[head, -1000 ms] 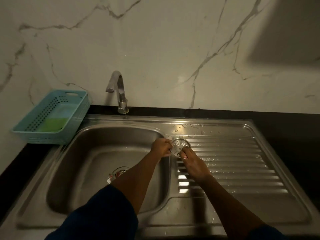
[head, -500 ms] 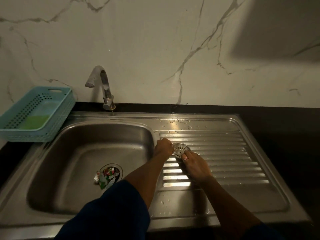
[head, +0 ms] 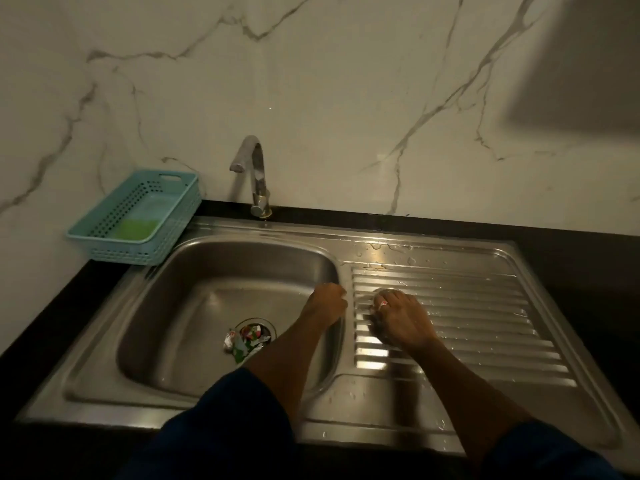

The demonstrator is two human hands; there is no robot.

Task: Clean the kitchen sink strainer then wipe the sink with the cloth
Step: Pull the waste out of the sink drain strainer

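Note:
The round metal strainer (head: 378,294) lies on the ribbed drainboard (head: 478,327), mostly hidden under my right hand (head: 401,322), whose fingers curl over it. My left hand (head: 325,304) hovers just left of it over the right wall of the sink basin (head: 194,306), fingers curled, holding nothing. The open drain hole (head: 264,324) in the basin floor has colourful scraps of waste (head: 244,339) lying on and beside it. A green cloth-like item (head: 136,230) lies inside the teal basket (head: 104,233) at the back left.
A curved metal tap (head: 254,174) stands behind the basin against the marble wall. Water drops dot the drainboard's far edge. Black counter surrounds the steel sink on the left, back and right.
My left hand has let go of the strainer and drawn left. My right hand has lowered the strainer onto the drainboard and covers it. The view has shifted.

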